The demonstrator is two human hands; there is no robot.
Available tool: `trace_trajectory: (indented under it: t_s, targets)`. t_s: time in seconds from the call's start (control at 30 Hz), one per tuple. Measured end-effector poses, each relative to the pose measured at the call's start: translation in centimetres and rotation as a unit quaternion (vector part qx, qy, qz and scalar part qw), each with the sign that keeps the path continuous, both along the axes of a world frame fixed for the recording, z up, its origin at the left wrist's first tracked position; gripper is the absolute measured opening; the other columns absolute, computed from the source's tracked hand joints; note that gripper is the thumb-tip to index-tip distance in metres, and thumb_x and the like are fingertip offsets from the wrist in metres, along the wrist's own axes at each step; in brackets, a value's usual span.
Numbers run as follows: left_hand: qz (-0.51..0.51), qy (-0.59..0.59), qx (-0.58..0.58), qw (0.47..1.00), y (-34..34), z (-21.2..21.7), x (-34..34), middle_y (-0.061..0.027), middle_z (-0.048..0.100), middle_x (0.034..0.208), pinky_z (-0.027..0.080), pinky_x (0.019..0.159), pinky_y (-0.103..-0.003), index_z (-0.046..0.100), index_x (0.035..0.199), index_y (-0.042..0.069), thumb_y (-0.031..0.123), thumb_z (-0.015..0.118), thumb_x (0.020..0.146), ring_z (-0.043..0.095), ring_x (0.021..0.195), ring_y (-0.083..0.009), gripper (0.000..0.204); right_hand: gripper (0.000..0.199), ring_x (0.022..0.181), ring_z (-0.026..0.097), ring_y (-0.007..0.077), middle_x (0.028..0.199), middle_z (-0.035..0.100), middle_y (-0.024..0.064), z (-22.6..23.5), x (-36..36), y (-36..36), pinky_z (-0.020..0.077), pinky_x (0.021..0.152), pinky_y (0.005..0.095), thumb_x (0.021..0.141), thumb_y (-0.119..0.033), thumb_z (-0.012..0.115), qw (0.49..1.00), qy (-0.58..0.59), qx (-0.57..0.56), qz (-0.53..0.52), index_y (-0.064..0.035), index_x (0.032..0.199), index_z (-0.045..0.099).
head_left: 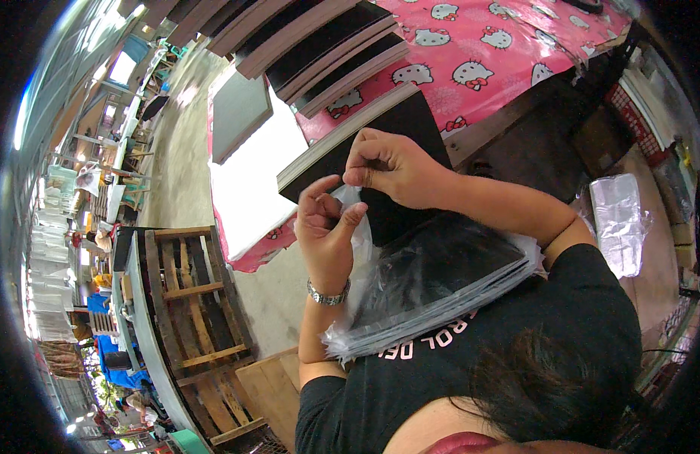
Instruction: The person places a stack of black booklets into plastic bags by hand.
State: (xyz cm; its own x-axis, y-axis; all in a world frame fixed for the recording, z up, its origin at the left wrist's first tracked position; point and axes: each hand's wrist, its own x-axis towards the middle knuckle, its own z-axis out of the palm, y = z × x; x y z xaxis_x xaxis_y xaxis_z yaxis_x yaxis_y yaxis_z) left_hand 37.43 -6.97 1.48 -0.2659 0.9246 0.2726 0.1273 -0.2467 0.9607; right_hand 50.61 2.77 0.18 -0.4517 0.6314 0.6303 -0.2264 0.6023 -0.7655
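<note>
My right hand [395,168] pinches the upper edge of a transparent plastic bag [353,198] between thumb and fingertips. My left hand [327,236], with a metal watch [329,292] on its wrist, is beside it. Its fingers are curled and its thumb stands apart, touching the plastic; its index fingertip is close to the right fingertips. Below the hands, a stack of transparent plastic bags [448,291] lies against my black shirt, its layered edges toward me. Just beyond the hands is a thick black-covered book [410,125] with pale page edges, partly hidden by my right hand.
Rows of black-covered books [331,57] stand on a table with a pink cartoon-print cover [471,45]. A grey board [242,113] lies on its white part. Wooden pallets [187,295] are at left, a plastic-wrapped pack [616,223] at right. People and work tables are far left.
</note>
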Motion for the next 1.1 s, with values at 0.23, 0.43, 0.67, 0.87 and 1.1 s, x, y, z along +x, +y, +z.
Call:
trace_trajectory:
  t_s: [0.23, 0.43, 0.67, 0.87, 1.1]
  targets:
    - [-0.096, -0.211, 0.005, 0.973, -0.2, -0.1, -1.9, -0.0003, 0.053, 0.077, 0.04, 0.068, -0.022, 0.054, 0.087, 0.005, 0.012, 0.054, 0.088, 0.049, 0.072, -0.0069, 0.007, 0.012, 0.053, 0.049, 0.0064, 0.068, 0.058, 0.0003, 0.3, 0.8, -2.7, 0.0397, 0.048, 0.0204, 0.085, -0.015, 0.061, 0.906, 0.049, -0.32, 0.274, -0.0053, 0.081, 0.055]
    - [-0.187, -0.32, 0.008, 0.929, -4.1, -0.8, -7.4, -0.0045, 0.054, 0.072, 0.047, 0.065, -0.031, 0.051, 0.097, 0.006, 0.025, 0.051, 0.088, 0.055, 0.065, -0.0152, 0.021, 0.017, 0.082, 0.06, 0.0172, 0.086, 0.063, 0.0081, -1.5, 4.2, -0.3, 0.0475, 0.075, 0.0308, 0.082, -0.015, 0.063, 0.89, -0.019, -0.191, 0.414, -0.0034, 0.093, 0.057]
    - [-0.179, -0.306, 0.009, 0.935, -5.4, -2.9, -8.3, -0.0136, 0.057, 0.097, 0.047, 0.076, -0.042, 0.053, 0.107, 0.0, 0.021, 0.058, 0.08, 0.056, 0.084, -0.0265, 0.035, 0.016, 0.081, 0.057, 0.0135, 0.082, 0.062, 0.004, -0.8, 8.5, 2.4, 0.0437, 0.075, 0.0289, 0.084, -0.019, 0.061, 0.921, -0.231, -0.172, 0.262, -0.0039, 0.089, 0.063]
    - [-0.256, -0.236, -0.173, 0.921, -6.2, -4.3, -8.4, -0.0091, 0.06, 0.095, 0.045, 0.068, -0.034, 0.056, 0.106, 0.001, 0.019, 0.061, 0.08, 0.054, 0.075, -0.02, 0.032, 0.021, 0.079, 0.056, 0.0101, 0.083, 0.061, 0.0031, -0.5, 10.3, 2.9, 0.0451, 0.071, 0.0249, 0.082, -0.019, 0.064, 0.899, 0.13, -0.313, 0.276, -0.0015, 0.094, 0.061]
    - [-0.19, -0.274, -0.033, 0.942, -4.5, -1.5, -7.7, -0.0143, 0.061, 0.089, 0.047, 0.062, -0.037, 0.056, 0.09, 0.0, 0.016, 0.062, 0.078, 0.059, 0.076, -0.027, 0.021, 0.017, 0.072, 0.054, 0.0068, 0.075, 0.06, -0.0005, 0.1, 10.2, 3.7, 0.0439, 0.064, 0.0231, 0.079, -0.018, 0.066, 0.879, -0.307, -0.193, 0.308, -0.0025, 0.087, 0.062]
